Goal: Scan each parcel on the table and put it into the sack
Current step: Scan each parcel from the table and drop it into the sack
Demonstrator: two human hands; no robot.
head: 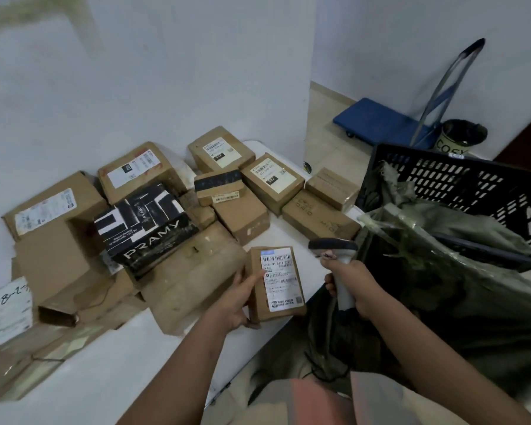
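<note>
My left hand (238, 297) grips a small brown parcel (258, 299) by its left edge, thumb on the white shipping label, which faces up. My right hand (350, 285) holds a grey barcode scanner (334, 250) by its handle, its head level with the top of the label and just to its right. The dark green sack (442, 271) gapes open at the right, below the scanner. Several more cardboard parcels (242, 216) lie on the white table (120, 372) behind the held one.
A black PRAMY box (147, 228) sits among the parcels, and flattened cardboard (59, 271) lies at the left. A black plastic crate (460, 185) stands behind the sack. Further back, a blue hand trolley (383, 121) and a bin (460, 136) stand on the floor.
</note>
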